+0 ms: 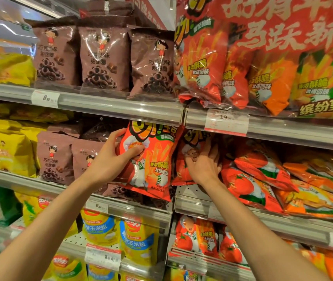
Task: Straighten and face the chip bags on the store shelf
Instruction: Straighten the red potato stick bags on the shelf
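On the middle shelf (121, 207), left hand (109, 159) grips an upright glossy red chip bag (153, 159); right hand (204, 163), fingers spread, presses the neighbouring red bag (181, 171).

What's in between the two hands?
In the head view, the upright red chip bag fills most of the gap. The left hand grips its left edge; the right hand rests on a second red bag beside it.

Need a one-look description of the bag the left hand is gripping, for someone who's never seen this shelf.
Find the middle shelf, where the brown chocolate-ring bags give way to red ones. The bag is the upright red tomato-fries bag at that seam, gripped by the left hand. Unlike the heap of red bags lying flat to its right, it stands facing out, showing a chef and fries.
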`<state>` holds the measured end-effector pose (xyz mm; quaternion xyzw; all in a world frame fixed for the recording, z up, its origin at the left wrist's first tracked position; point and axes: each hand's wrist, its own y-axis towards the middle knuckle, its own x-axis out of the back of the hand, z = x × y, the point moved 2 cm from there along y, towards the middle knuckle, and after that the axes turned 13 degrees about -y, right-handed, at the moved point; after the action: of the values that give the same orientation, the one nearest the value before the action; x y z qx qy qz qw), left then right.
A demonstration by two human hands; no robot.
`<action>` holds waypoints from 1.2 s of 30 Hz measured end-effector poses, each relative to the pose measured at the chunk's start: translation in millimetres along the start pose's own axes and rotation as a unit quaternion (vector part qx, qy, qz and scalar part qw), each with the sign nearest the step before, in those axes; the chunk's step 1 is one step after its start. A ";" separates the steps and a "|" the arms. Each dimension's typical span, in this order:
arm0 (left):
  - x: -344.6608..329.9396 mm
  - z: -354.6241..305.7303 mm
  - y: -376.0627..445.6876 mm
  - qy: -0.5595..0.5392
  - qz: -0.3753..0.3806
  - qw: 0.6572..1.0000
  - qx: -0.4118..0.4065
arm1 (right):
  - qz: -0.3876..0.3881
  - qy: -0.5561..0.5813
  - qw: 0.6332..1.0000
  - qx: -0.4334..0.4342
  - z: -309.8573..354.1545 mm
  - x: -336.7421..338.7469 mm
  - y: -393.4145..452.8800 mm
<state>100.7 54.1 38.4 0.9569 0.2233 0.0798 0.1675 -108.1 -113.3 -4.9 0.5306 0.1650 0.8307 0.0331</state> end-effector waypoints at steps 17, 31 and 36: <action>-4.1 6.1 -6.3 -0.006 -0.001 1.000 -0.008 | -0.024 0.039 0.999 -0.028 -7.4 3.7 17.1; -64.3 35.4 -18.6 -0.048 -0.010 0.999 -0.020 | 0.044 0.278 0.958 0.056 -29.1 44.8 1.8; -96.9 41.0 -21.1 0.001 -0.055 0.997 -0.048 | 0.033 0.268 0.959 0.087 -40.0 62.3 -16.3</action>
<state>15.7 16.2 -14.8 0.9339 0.2721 0.0818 0.2169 -172.8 -93.2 29.0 0.2948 0.2220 0.9254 -0.0863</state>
